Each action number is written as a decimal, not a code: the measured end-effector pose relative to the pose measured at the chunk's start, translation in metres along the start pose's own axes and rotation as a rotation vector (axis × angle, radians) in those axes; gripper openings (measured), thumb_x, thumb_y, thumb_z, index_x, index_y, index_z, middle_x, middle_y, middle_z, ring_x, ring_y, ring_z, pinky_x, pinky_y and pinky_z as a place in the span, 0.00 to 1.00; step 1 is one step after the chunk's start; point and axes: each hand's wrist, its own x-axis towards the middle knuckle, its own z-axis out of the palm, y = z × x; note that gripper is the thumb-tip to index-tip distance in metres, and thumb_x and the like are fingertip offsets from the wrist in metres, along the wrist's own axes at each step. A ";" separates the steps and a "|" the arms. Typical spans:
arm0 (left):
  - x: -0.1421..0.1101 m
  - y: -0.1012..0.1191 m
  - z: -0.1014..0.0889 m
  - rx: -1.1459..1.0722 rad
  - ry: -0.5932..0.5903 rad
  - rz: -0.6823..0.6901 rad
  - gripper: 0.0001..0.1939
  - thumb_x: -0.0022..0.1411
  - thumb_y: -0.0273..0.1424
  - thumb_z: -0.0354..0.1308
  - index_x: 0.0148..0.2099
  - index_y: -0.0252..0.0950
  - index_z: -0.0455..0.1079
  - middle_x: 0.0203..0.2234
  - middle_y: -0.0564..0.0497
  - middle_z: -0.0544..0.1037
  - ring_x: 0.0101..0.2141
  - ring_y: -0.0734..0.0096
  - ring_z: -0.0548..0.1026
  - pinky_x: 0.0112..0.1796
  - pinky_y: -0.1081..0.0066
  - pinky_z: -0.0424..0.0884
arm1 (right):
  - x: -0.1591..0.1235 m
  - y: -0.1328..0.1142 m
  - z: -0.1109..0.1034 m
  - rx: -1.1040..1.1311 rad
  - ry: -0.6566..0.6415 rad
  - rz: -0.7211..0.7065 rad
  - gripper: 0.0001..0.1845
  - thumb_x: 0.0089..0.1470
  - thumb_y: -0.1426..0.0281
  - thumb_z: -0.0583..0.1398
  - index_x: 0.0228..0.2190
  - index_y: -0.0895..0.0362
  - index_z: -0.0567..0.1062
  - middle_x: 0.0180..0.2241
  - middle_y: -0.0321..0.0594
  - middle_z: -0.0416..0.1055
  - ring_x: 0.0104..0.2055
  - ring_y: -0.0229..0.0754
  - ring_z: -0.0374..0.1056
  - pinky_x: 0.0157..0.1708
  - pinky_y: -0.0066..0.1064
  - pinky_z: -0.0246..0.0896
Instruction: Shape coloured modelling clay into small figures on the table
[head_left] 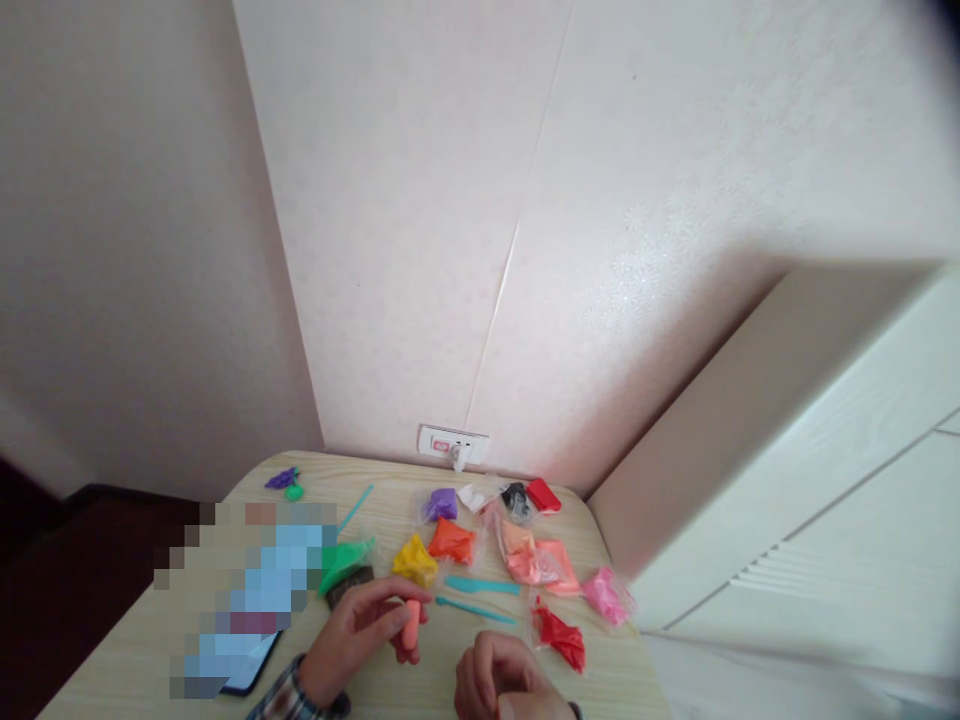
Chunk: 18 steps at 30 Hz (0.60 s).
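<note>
My left hand [361, 628] is closed, pinching a small rounded roll of coral-coloured modelling clay [410, 624] between thumb and fingers. To its right, my right hand [504, 678] hangs low over the table with curled fingers; a small reddish bit shows by the thumb, too hidden to name. Past my hands lie two turquoise plastic modelling tools, a flat knife [484, 586] and a thinner stick [480, 610]. A bag of yellow clay [415, 562] and a dark brown packet [349, 588] are close to my left hand. Bagged red clay [561, 640] lies right of my right hand.
Further packets hold green [345, 563], orange [452, 541], purple [441, 504], black [516, 498] and pink clay [609, 597]. A shaped purple clay piece [282, 479] sits far left. A phone [255, 662], partly blurred, lies left. A wall socket [452, 443] is behind the table.
</note>
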 end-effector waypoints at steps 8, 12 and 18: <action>0.001 -0.002 -0.003 -0.017 0.087 0.010 0.16 0.51 0.40 0.60 0.37 0.33 0.73 0.20 0.50 0.74 0.21 0.70 0.73 0.24 0.72 0.68 | -0.004 0.015 -0.012 -0.160 0.036 0.091 0.21 0.41 0.54 0.62 0.14 0.56 0.66 0.15 0.34 0.59 0.18 0.33 0.55 0.19 0.27 0.44; 0.003 -0.004 -0.006 -0.005 0.036 0.025 0.17 0.49 0.42 0.60 0.36 0.33 0.73 0.18 0.51 0.73 0.21 0.70 0.72 0.24 0.72 0.68 | -0.004 -0.013 -0.004 -0.135 0.087 -0.006 0.16 0.38 0.59 0.65 0.15 0.55 0.67 0.15 0.33 0.58 0.17 0.34 0.52 0.18 0.27 0.43; -0.002 0.004 0.003 -0.048 0.109 0.014 0.16 0.50 0.41 0.61 0.36 0.34 0.74 0.19 0.52 0.73 0.22 0.71 0.72 0.25 0.72 0.68 | 0.000 -0.058 0.021 -0.077 0.249 -0.382 0.16 0.44 0.61 0.64 0.16 0.55 0.66 0.13 0.29 0.55 0.18 0.33 0.53 0.21 0.26 0.49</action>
